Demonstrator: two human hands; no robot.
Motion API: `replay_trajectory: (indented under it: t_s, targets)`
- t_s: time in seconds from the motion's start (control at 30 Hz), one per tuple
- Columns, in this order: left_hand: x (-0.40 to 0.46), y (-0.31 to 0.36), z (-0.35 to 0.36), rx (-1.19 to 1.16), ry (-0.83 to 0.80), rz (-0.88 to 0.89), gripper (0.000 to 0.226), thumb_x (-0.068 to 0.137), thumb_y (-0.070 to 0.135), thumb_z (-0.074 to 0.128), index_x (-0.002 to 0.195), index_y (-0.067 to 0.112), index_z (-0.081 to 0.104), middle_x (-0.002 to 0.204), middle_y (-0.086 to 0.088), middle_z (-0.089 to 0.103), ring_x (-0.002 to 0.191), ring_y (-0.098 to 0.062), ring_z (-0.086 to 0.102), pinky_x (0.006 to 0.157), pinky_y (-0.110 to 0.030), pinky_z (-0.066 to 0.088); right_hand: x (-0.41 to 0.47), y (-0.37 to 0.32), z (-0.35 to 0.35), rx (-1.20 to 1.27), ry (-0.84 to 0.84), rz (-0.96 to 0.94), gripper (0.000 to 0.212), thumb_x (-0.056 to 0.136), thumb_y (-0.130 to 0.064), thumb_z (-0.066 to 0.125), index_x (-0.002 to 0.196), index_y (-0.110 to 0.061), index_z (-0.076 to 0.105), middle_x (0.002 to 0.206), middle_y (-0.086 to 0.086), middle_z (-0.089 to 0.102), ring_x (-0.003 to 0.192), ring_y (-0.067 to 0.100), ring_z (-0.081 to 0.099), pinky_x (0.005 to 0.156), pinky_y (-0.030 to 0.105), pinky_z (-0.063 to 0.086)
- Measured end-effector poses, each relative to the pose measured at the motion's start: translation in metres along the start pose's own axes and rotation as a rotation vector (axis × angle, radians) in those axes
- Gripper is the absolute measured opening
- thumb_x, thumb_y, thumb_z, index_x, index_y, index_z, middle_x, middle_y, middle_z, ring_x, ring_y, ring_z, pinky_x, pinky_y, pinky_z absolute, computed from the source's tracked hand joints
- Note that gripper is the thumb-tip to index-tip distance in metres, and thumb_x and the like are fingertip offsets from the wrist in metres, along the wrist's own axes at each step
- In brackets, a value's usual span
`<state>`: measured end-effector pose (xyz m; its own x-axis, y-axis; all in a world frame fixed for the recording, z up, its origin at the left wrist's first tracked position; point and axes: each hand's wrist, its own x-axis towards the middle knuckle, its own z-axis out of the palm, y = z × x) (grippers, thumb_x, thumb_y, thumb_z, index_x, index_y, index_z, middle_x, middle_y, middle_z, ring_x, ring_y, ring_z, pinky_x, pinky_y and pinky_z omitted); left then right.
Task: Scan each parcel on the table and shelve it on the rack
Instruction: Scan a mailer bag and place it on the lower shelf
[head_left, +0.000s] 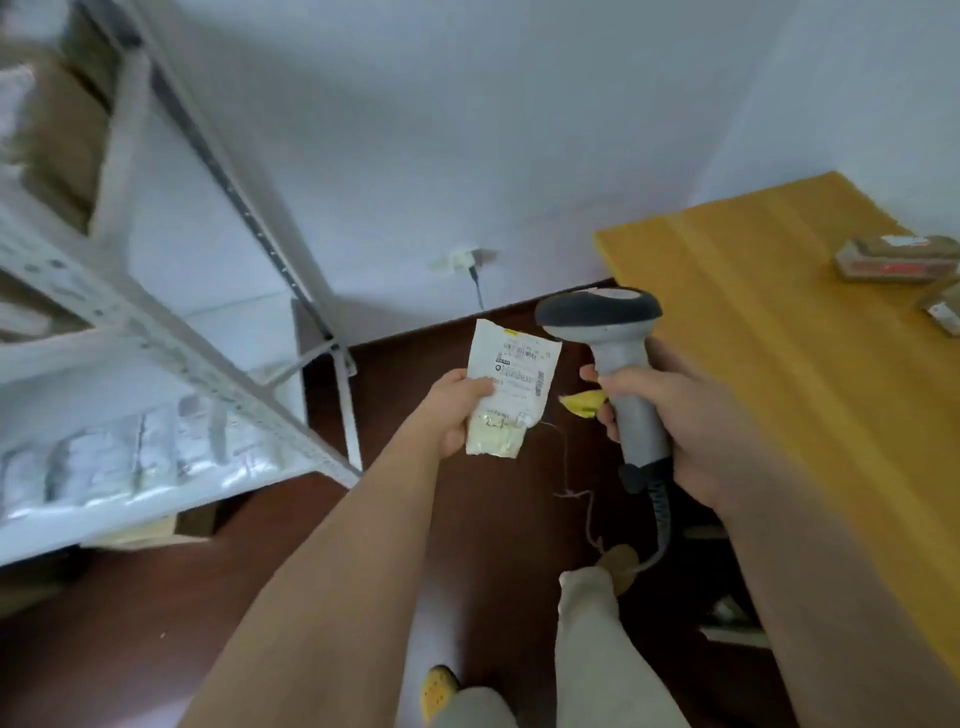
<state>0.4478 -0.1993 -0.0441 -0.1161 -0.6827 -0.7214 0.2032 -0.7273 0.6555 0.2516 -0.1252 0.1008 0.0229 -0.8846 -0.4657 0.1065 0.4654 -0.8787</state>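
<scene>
Head: hands hold parcel, scanner

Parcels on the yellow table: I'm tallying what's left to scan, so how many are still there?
2 in view: a brown box near the table's far right side, and another parcel just nearer, cut off by the frame edge. More may lie out of frame.

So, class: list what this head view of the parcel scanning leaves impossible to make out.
- Label text on the small parcel in the left hand: too small and blurred.
- Rack contents: motion-blurred.
- Scanner trigger, under the right hand: hidden by fingers.
- Boxes on the table: one cut off by the right edge.
</scene>
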Motion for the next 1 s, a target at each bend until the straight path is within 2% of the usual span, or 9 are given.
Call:
replay_trajectory:
  t_s: [0.1,0.2,0.4,0.47,0.6,0.67,0.77,0.87,1.0]
  targets:
    - [-0.088,-0.017,-0.131,-0.019,0.09,-0.021,0.03,0.095,-0.002,0.052,0.123,0.006,0.049,0.127,-0.019,0.062,0.106,-0.035,0.065,0.087,-0.055,0.053,-0.026,0.022,0.106,-0.091,-0.201,0.033,0.028,0.087,-0.004,0.066,0.11,-0.019,0.065,0.103,0.012,0.071,0.061,0.013,0.062,0.057,0.028,0.05]
    - [-0.168,-0.033,-0.245,-0.092,0.203,0.016,0.039,0.095,-0.005,0.048,0.132,0.004,0.049,0.127,-0.02,0.062,0.114,-0.038,0.061,0.095,-0.056,0.049,-0.051,0.034,0.202,-0.175,-0.407,0.044,0.026,0.087,-0.005,0.066,0.109,-0.019,0.066,0.104,0.013,0.069,0.063,0.014,0.062,0.058,0.028,0.051]
    - [-0.266,-0.085,-0.378,-0.476,0.575,0.106,0.044,0.093,-0.006,0.032,0.134,0.002,0.046,0.126,-0.025,0.06,0.113,-0.04,0.06,0.094,-0.059,0.047,-0.09,0.065,0.355,-0.342,-0.68,0.079,0.03,0.088,-0.006,0.067,0.115,-0.017,0.063,0.107,0.012,0.068,0.06,0.012,0.064,0.056,0.026,0.052]
    - [-0.281,-0.104,-0.408,-0.586,0.638,0.16,0.044,0.094,-0.006,0.034,0.134,0.003,0.049,0.125,-0.023,0.061,0.108,-0.038,0.062,0.089,-0.057,0.051,-0.095,0.077,0.393,-0.397,-0.733,0.093,0.031,0.087,-0.007,0.067,0.116,-0.018,0.063,0.108,0.013,0.068,0.06,0.012,0.065,0.056,0.026,0.051]
    - [-0.291,-0.128,-0.467,-0.772,0.732,0.181,0.046,0.094,-0.008,0.036,0.132,0.016,0.046,0.115,-0.02,0.062,0.086,-0.034,0.07,0.055,-0.046,0.056,-0.091,0.098,0.463,-0.47,-0.803,0.114,0.028,0.086,-0.009,0.068,0.113,-0.015,0.064,0.107,0.014,0.067,0.061,0.013,0.065,0.056,0.027,0.05]
    - [-0.293,-0.127,-0.499,-0.82,0.737,0.138,0.041,0.095,-0.003,0.041,0.124,0.026,0.046,0.111,-0.017,0.06,0.076,-0.032,0.072,0.056,-0.053,0.055,-0.083,0.108,0.501,-0.501,-0.821,0.131,0.027,0.087,-0.01,0.068,0.112,-0.016,0.064,0.096,0.008,0.07,0.06,0.012,0.065,0.055,0.025,0.05]
    - [-0.291,-0.117,-0.56,-0.831,0.742,0.112,0.036,0.095,0.004,0.051,0.118,0.031,0.049,0.11,-0.014,0.062,0.08,-0.031,0.072,0.06,-0.053,0.056,-0.066,0.122,0.563,-0.545,-0.854,0.158,0.025,0.087,-0.008,0.067,0.111,-0.014,0.063,0.074,0.0,0.069,0.057,0.01,0.064,0.051,0.02,0.049]
    - [-0.288,-0.094,-0.619,-0.823,0.737,0.059,0.039,0.093,0.001,0.056,0.12,0.028,0.05,0.114,-0.014,0.063,0.087,-0.03,0.07,0.059,-0.045,0.058,-0.05,0.131,0.626,-0.616,-0.856,0.195,0.023,0.088,-0.007,0.066,0.108,-0.016,0.061,0.086,0.007,0.065,0.057,0.011,0.063,0.052,0.02,0.05]
    - [-0.287,-0.067,-0.697,-0.721,0.843,0.005,0.032,0.092,-0.001,0.06,0.122,0.008,0.054,0.123,-0.018,0.059,0.099,-0.034,0.065,0.059,-0.04,0.061,-0.034,0.143,0.705,-0.651,-0.854,0.244,0.025,0.088,-0.008,0.065,0.109,-0.02,0.06,0.089,0.008,0.065,0.056,0.01,0.065,0.053,0.02,0.051]
